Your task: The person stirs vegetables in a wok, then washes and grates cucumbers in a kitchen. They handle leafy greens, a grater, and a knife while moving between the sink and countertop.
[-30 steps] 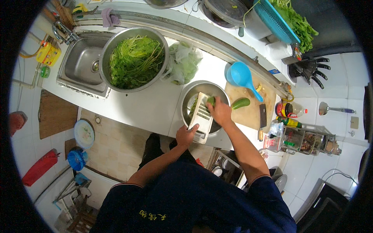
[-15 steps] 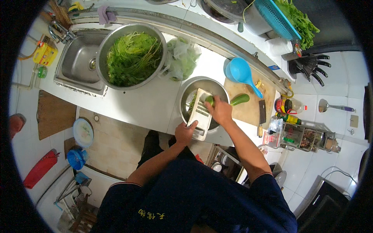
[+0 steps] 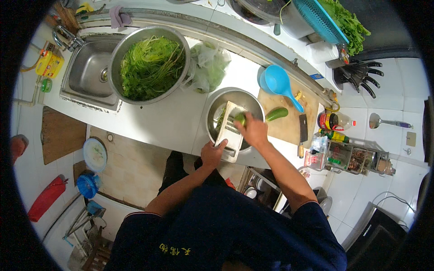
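My left hand (image 3: 212, 153) is closed round the handle end of a white grater (image 3: 232, 131), which leans inside a metal bowl (image 3: 257, 105). In my right hand (image 3: 254, 130) is a piece of green zucchini (image 3: 239, 119), pressed on the grater's slotted face. Green shreds (image 3: 221, 118) show in the bowl beside the grater. To the right, another zucchini (image 3: 276, 114) lies on a wooden cutting board (image 3: 289, 123). A blue ladle (image 3: 276, 82) rests at that board's far edge, and a cleaver (image 3: 303, 131) lies along its right side.
A large metal basin (image 3: 186, 67) of leafy greens (image 3: 151, 67) stands at the left, overlapping the sink (image 3: 86, 72). Beside it is a plastic bag (image 3: 210, 67) of greens. Bottles (image 3: 333, 122) and a spice rack (image 3: 357, 159) line the right side. A knife block (image 3: 347, 77) stands behind them.
The zucchini piece and my right hand have shifted slightly toward me along the grater. My left hand still holds the grater in the bowl. The whole view has moved a little.
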